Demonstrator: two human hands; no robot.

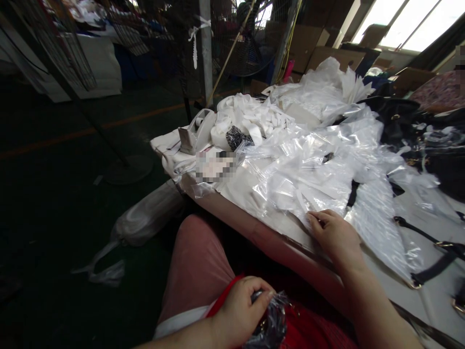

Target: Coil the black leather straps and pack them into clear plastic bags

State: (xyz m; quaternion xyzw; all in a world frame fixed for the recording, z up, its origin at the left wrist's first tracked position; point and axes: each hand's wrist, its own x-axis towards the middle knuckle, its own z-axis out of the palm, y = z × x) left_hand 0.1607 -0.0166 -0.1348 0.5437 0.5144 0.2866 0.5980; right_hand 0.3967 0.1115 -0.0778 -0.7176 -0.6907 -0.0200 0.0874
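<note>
In my lap, my left hand (244, 304) is closed round a dark plastic-wrapped bundle (271, 325) with small gold-coloured metal bits; most of it lies below the frame or behind my fingers. My right hand (336, 237) rests at the table's near edge, thumb and fingers pinched on the edge of a clear plastic bag (301, 206). Many such bags lie in a loose, shiny heap (327, 160) just beyond it. Black straps with gold-coloured rings (434, 266) are on the table to the right of this hand.
A tape dispenser (198, 131) and a pile of white strips (254, 114) occupy the table's far left corner. Black bags (392, 118) are heaped at right. A plastic-wrapped roll (145, 213) lies on the floor. Standing fans (247, 53) and a post (206, 53) are behind the table.
</note>
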